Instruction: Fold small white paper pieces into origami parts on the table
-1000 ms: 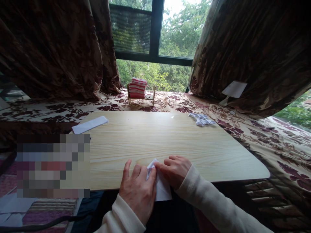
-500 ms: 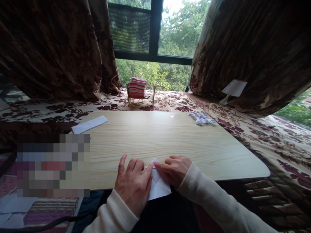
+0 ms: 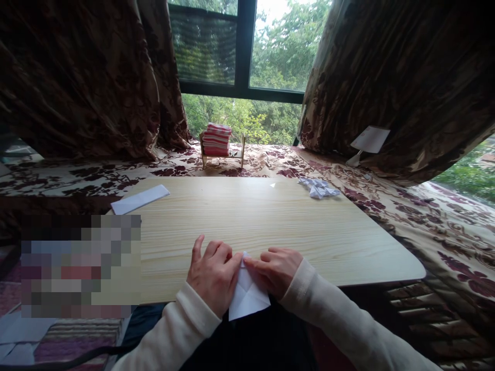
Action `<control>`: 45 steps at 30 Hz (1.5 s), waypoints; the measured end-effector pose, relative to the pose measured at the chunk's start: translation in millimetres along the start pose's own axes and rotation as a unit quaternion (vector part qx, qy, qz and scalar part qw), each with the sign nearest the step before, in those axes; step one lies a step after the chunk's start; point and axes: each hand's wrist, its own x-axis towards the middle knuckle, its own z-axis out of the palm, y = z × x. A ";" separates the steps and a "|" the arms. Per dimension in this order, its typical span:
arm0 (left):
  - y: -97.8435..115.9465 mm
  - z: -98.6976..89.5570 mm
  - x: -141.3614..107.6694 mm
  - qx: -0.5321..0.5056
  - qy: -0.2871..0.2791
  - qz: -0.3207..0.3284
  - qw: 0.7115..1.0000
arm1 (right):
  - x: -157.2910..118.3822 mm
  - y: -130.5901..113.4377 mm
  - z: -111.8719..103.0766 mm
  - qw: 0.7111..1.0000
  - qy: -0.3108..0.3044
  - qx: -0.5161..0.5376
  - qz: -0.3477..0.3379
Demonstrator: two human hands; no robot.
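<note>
A folded white paper (image 3: 249,299) with crease lines lies at the table's near edge, its lower part sticking out past the edge toward me. My left hand (image 3: 214,270) rests on its left side, thumb pressed near the paper's narrow tip and the other fingers curled on the table. From the right, my right hand (image 3: 279,268) presses the tip with its index finger, the other fingers folded under. Both hands meet at the tip and cover part of the paper's upper sides.
On the wooden table (image 3: 209,216) lie a folded white strip (image 3: 141,199) at back left, crumpled folded papers (image 3: 319,188) at back right and a small scrap (image 3: 272,185). Behind stand a rack with striped cloths (image 3: 217,139) and a small lamp (image 3: 370,139).
My left hand has shifted slightly up and right around the tip. The paper's lower end has swung a little left, showing more of its surface. The view has shifted slightly.
</note>
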 end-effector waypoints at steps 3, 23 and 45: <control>-1.5 2.6 1.4 0.013 0.002 0.019 1.000 | -0.4 0.7 1.0 1.000 -0.005 0.002 -0.005; -6.4 -19.7 -17.9 -0.032 0.025 0.027 0.999 | 1.9 -3.4 -11.3 0.998 -0.056 0.014 0.015; 3.1 1.4 -9.3 -0.048 0.044 0.090 0.994 | -7.7 -7.5 -20.5 0.993 -0.107 -0.044 0.023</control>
